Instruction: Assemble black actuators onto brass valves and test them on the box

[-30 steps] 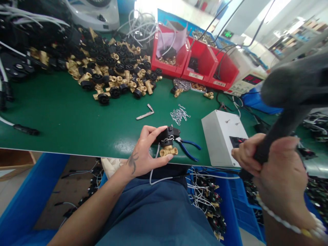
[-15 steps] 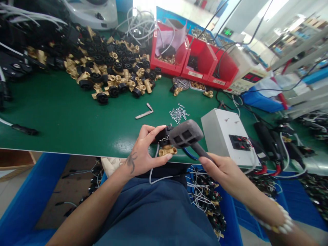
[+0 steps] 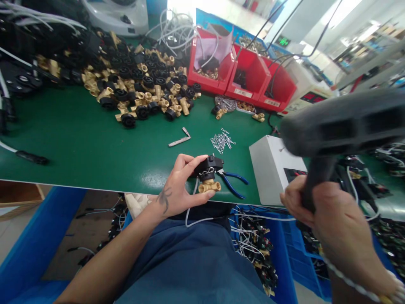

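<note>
My left hand (image 3: 182,185) grips a brass valve (image 3: 209,185) with a black actuator (image 3: 213,162) on top, held at the bench's front edge. A silver spring clip (image 3: 207,172) sits around the black collar between them, and a white cable hangs below. Raised at the right, my right hand (image 3: 329,207) is closed around the handle of a dark grey mallet (image 3: 344,122), its head large and close to the camera. Just right of the valve lie blue-handled pliers (image 3: 233,180). Beyond it is a small heap of silver clips (image 3: 222,141).
Brass valves with black caps (image 3: 142,93) are piled at the back left. Red bins (image 3: 249,78) stand at the back, and a light grey box (image 3: 268,169) at the right. A small bent metal piece (image 3: 180,140) lies mid-bench. Blue crates (image 3: 284,249) sit below the edge.
My right hand has swung the mallet up and right, away from the valve, uncovering the actuator, clip and pliers. My left hand keeps its hold in nearly the same place.
</note>
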Demonstrator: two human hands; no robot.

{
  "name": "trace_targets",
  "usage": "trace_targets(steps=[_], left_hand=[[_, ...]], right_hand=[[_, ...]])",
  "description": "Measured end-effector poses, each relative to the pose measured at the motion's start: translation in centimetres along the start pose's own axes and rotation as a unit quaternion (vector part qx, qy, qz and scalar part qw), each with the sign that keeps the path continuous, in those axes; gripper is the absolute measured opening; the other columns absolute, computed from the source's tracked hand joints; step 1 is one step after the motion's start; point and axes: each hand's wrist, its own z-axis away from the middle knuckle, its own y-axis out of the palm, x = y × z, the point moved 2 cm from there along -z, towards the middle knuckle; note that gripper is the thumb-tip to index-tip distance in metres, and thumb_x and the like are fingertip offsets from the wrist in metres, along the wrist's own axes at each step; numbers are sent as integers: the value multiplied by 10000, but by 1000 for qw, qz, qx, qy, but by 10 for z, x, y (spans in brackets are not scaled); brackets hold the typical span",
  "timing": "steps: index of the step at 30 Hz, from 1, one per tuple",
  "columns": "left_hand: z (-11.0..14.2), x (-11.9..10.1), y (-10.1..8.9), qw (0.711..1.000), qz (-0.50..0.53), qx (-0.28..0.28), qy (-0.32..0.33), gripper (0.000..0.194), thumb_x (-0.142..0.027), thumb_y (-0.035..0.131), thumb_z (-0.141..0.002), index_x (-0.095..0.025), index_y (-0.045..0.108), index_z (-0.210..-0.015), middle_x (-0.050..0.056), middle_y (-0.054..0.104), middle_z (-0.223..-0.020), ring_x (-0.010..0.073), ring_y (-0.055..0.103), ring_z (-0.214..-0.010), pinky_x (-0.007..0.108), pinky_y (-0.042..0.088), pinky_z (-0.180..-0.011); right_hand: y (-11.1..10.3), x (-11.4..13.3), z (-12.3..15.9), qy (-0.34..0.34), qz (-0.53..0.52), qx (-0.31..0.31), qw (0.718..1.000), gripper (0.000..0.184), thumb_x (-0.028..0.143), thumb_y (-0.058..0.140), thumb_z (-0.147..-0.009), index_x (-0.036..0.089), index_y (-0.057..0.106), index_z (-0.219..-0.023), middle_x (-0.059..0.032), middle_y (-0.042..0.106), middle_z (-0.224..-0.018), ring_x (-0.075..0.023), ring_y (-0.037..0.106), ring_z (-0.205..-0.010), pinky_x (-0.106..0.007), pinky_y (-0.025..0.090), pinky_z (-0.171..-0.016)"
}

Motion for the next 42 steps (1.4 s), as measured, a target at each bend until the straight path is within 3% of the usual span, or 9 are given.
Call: trace_targets(steps=[2,5,7,12,17,23,32,36,42], left_hand=[[0,0,0,1000,-5,1,-3,713,-311,800,-775,-250,508,-1423,50,483,-1146,199,557,-1082,395,593,-927],[0,1,-1,1000,16,-9,-23,698,-315,796,-776,-255,518,-1414,51,481,-1150,201,559,-1097,378,605,-906],[0,2,0,999,24,-11,-26,688,-314,790,-778,-260,523,-1410,54,481,-1153,203,561,-1101,371,611,-894],[-1,-1,1,1000,-18,4,6,724,-322,799,-763,-275,512,-1426,53,492,-1155,209,562,-1082,440,592,-961],[-2,-1,1,1000,-24,11,6,710,-348,792,-768,-254,518,-1415,56,500,-1143,216,569,-1081,441,595,-958],[-1,0,2,999,-24,-1,28,698,-351,791,-766,-264,518,-1403,46,510,-1134,210,589,-1073,421,600,-954],[0,2,4,998,-36,-18,51,625,-359,817,-737,-269,575,-1307,50,521,-1186,238,593,-1136,454,586,-992],[-1,2,2,1000,-7,-5,-6,689,-350,801,-768,-279,531,-1398,46,505,-1154,207,586,-1088,412,605,-941],[-2,-1,0,1000,-5,3,-4,708,-342,794,-785,-252,519,-1431,62,496,-1165,205,564,-1086,408,597,-945]], right_hand=[[1,-3,2,5,-30,-17,999,622,687,353,-1012,172,450,-677,31,333,-481,-63,298,-416,-214,250,-404],[14,-9,2,59,78,138,986,680,771,447,-928,157,459,-637,15,379,-508,-61,325,-445,-209,222,-403],[20,-8,-1,68,124,174,975,669,762,492,-904,148,483,-640,11,396,-535,-63,341,-476,-206,224,-426],[30,4,-21,15,63,35,997,325,484,684,-878,162,641,-881,18,530,-647,-79,449,-562,-209,357,-537],[63,7,-44,-85,40,27,995,171,331,706,-880,170,688,-935,-22,652,-872,-120,589,-787,-241,456,-726],[79,12,-47,-141,75,26,987,144,256,654,-920,148,637,-827,-23,603,-823,-116,573,-767,-229,442,-697],[73,4,-47,-212,81,68,972,143,280,618,-955,161,631,-878,-31,625,-858,-124,589,-796,-239,454,-708],[44,11,-40,-131,96,44,986,188,364,622,-960,188,650,-1017,-21,596,-835,-118,548,-730,-254,426,-662],[6,0,-13,-79,-60,-16,995,276,479,538,-1017,255,559,-1175,20,496,-692,-103,467,-558,-250,397,-536]])
